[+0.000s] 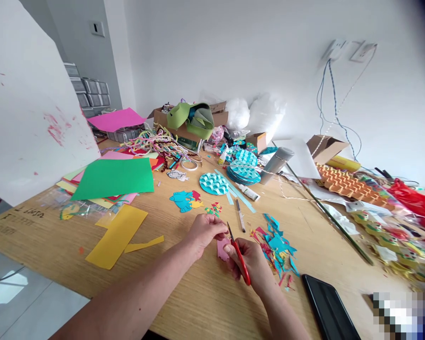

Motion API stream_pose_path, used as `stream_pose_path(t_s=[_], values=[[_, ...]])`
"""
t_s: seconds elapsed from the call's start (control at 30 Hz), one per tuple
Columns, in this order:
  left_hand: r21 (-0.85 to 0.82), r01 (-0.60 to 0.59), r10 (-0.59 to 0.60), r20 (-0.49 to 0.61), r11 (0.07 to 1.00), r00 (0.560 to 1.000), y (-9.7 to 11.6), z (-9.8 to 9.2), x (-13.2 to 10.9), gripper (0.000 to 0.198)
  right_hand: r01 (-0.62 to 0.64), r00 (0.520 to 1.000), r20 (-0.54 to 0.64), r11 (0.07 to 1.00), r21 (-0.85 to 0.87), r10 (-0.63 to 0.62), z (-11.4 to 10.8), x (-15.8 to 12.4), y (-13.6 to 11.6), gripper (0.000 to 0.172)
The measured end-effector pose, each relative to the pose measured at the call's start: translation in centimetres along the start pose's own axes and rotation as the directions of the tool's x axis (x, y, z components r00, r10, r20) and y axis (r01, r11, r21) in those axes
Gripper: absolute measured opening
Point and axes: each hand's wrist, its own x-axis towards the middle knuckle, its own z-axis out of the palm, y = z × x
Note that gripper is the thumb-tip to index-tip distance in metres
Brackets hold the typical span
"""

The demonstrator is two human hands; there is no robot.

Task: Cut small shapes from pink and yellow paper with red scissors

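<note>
My right hand (250,264) is wrapped round red-handled scissors (241,260), their blades pointing up and away. Just left of the blades, my left hand (208,230) has its thumb and fingers pinched together; whatever lies between them is too small to make out. A pink paper piece (222,250) shows below and between the hands, near the right thumb. Small red and green cutouts (213,209) lie just beyond my left hand. Blue, red and yellow paper cutouts (181,201) rest further left. To the right sits a heap of blue and red scraps (279,243).
A pen (240,216) and a glue tube (249,192) lie beyond the hands. Yellow paper (117,236) and green paper (115,180) are at left. A black phone (329,307) lies at lower right, near a long green stick (335,222).
</note>
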Motion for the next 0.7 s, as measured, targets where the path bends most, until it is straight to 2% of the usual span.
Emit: stream_pose_path(t_s=[0.13, 0.23, 0.3, 0.47, 0.7], values=[[0.111, 0.048, -0.045, -0.025, 0.993, 0.999, 0.4, -0.9, 0.5, 0.016, -0.013, 0.995, -0.098, 1.000, 0.001, 0.013, -1.1, 0.2, -0.1, 0.047], [0.173, -0.013, 0.008, 0.029, 0.985, 1.000, 0.6, -2.4, 1.2, 0.012, 0.034, 0.974, -0.228, 0.998, 0.046, -0.022, -2.5, 0.5, -0.1, 0.046], [0.324, -0.044, 0.006, 0.119, 0.945, 0.993, 0.7, -3.4, 1.6, 0.009, 0.078, 0.944, -0.328, 0.985, 0.153, -0.024, -3.3, 0.6, -0.1, 0.048], [0.679, -0.087, -0.063, 0.193, 0.729, 0.979, 0.5, -5.0, 2.2, 0.002, 0.241, 0.885, -0.463, 0.901, 0.360, -0.052, -4.1, 1.1, -0.2, 0.046], [0.890, -0.158, 0.008, 0.171, 0.428, 0.985, 1.0, -5.1, 1.9, 0.014, 0.318, 0.850, -0.522, 0.861, 0.397, -0.074, -4.2, 1.3, -0.3, 0.047]])
